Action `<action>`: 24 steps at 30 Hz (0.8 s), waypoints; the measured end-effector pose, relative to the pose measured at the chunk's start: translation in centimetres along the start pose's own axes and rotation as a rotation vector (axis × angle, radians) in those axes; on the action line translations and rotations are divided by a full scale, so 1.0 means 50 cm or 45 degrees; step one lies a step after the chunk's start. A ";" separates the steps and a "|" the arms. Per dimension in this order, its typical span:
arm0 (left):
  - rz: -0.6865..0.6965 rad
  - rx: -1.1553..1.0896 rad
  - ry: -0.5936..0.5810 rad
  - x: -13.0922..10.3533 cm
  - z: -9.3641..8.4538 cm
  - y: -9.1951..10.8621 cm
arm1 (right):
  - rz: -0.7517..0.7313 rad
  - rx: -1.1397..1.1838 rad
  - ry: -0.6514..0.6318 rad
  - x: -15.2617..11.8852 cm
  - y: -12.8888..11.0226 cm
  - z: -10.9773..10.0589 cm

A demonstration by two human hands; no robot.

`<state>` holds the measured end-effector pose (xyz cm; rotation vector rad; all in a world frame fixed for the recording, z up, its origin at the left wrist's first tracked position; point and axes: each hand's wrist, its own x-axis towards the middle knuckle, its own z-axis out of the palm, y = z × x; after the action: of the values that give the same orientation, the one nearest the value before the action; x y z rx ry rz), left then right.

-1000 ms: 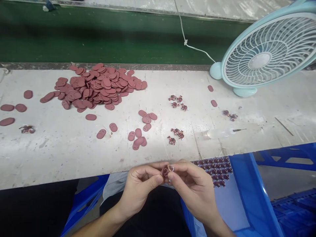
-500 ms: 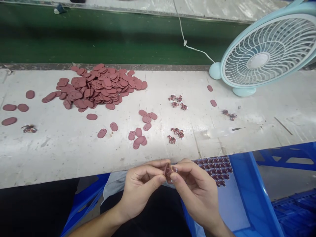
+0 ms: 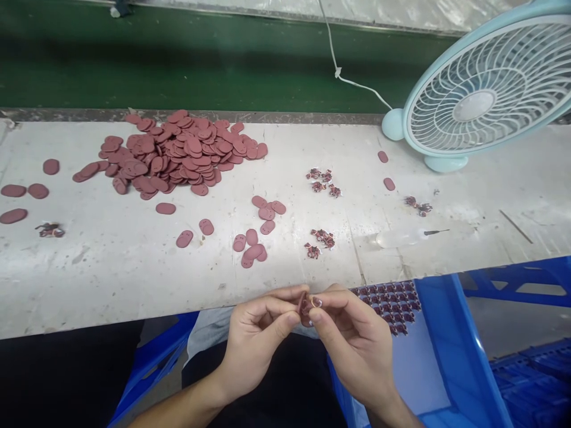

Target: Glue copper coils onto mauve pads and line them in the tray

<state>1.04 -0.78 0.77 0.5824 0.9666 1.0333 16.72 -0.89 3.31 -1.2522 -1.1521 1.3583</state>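
My left hand (image 3: 256,333) pinches a reddish-brown oval base (image 3: 303,304) on edge between thumb and fingers, just past the table's front edge. Against that base, my right hand (image 3: 354,339) grips a small dark-brown toy horse figurine (image 3: 314,302) with an orange-and-white band. The two pieces touch; fingertips hide most of the contact. Further up the table lie two small groups of similar horse figurines (image 3: 323,238), and left of them several loose oval bases (image 3: 254,252), some with tiny holes. A large heap of oval bases (image 3: 187,154) sits at the back left.
A light-blue fan (image 3: 475,106) stands at the back right, its white cord running up. A clear bottle with a dark thin tip (image 3: 397,238) lies on the white table (image 3: 134,273). Beside my right hand, a blue bin (image 3: 473,351) bears rows of finished-looking figurines (image 3: 392,303).
Both hands keep hold of the base and the horse figurine, with only a slight shift of the fingers. The camera view has moved a little.
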 end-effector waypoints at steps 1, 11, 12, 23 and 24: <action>0.009 0.002 -0.005 0.000 0.000 -0.002 | -0.008 -0.005 0.007 0.000 0.001 0.001; 0.096 -0.018 -0.011 0.005 -0.003 -0.014 | -0.039 0.021 0.036 0.006 0.011 0.007; 0.103 -0.014 -0.005 0.005 -0.001 -0.015 | -0.022 0.041 0.033 0.006 0.011 0.008; 0.820 1.388 0.209 0.052 -0.109 0.073 | 0.174 0.516 0.394 -0.061 0.057 -0.188; 0.868 1.575 0.203 0.065 -0.118 0.083 | 0.170 0.482 0.498 -0.075 0.064 -0.219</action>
<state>-5.37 3.76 -0.04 1.9709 1.5702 0.9713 27.73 -4.49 0.18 -1.2558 -0.5212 1.2799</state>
